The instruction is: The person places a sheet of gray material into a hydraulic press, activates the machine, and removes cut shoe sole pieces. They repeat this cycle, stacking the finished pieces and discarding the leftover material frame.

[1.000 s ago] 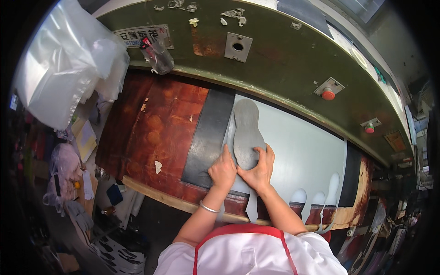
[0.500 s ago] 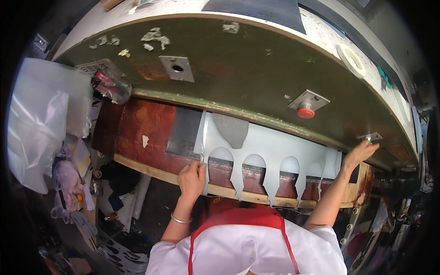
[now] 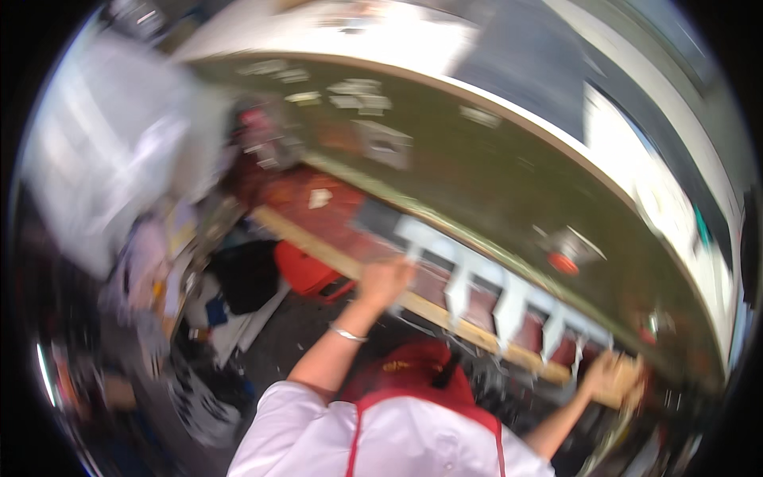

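Note:
The picture is smeared by motion. A pale grey sheet (image 3: pixel 431 240) with a row of arched cutouts lies across the reddish-brown bed, its strips pointing toward me over the wooden front edge. My left hand (image 3: pixel 386 282) is closed at the sheet's left end, seemingly pinching its edge. At the sheet's right end is my right hand (image 3: pixel 602 377), by the wooden rail; blur hides its fingers and whether they grip the sheet. Above the sheet runs a wide dark green machine beam (image 3: pixel 493 175) with a red button (image 3: pixel 563 263) on its front.
A dark sheet (image 3: pixel 524 67) lies on the white top of the beam. Large clear plastic bags (image 3: pixel 103 151) hang at the left. Below the bed's left part is a red object (image 3: pixel 310 270) beside black material. A wooden rail (image 3: pixel 310 242) edges the bed.
The view has swung and tilted. My right hand has left the small green button at the beam's right and come down to the sheet's right end. My left hand stays at the left end.

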Tool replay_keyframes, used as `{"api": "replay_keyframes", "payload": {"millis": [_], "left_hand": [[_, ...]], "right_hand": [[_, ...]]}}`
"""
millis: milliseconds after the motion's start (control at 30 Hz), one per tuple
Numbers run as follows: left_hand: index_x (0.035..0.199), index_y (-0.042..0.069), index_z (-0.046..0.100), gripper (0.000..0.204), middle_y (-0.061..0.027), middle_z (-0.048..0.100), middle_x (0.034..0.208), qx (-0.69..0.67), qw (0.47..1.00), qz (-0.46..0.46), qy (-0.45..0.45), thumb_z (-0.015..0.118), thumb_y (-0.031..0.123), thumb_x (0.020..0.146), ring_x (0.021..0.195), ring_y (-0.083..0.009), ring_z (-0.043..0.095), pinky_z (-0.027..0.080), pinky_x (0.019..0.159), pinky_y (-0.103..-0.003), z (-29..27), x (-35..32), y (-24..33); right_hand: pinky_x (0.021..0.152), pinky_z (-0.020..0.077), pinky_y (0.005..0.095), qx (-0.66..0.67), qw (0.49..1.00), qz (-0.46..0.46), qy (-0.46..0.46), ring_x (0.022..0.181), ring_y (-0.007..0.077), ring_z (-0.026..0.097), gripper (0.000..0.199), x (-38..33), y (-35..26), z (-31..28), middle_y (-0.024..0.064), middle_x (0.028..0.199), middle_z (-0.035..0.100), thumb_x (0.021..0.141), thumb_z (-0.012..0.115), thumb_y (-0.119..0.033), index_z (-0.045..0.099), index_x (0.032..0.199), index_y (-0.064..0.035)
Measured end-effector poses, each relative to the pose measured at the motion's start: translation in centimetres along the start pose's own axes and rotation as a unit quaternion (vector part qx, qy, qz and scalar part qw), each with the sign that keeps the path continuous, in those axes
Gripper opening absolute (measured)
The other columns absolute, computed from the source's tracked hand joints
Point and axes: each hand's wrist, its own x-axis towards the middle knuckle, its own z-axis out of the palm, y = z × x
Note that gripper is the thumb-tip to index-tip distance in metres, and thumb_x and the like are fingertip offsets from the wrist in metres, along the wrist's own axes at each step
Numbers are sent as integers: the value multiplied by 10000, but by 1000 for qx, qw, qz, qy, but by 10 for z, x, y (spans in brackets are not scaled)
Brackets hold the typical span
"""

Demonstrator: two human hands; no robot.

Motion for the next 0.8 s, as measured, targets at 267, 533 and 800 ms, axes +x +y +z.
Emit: {"api": "replay_keyframes", "payload": {"millis": [267,533,800], "left_hand": [[812,107,630,224,-112,594,702,-58,998,-29,12,588,318,874,752,-308,601,456,709,-428,7,-21,-4],[808,70,574,284,-162,582,659,-78,996,-28,-12,542,335,905,697,-367,600,459,666,-478,-27,-85,-35],[959,74,570,404,-161,605,616,-7,965,-184,-186,445,457,934,624,-353,640,493,561,-497,-68,-156,-26]], "right_hand": [[927,367,418,7,997,-67,-35,1094,325,445,491,-59,69,-22,188,1194,459,883,618,-315,421,1208,-4],[829,475,420,159,987,-6,-22,935,331,580,388,-70,19,-32,186,1042,607,846,666,-313,607,1067,-1],[1063,334,428,413,772,-80,-475,1229,339,455,814,-165,-268,-36,239,1351,447,748,753,-151,328,1429,-20]]}}
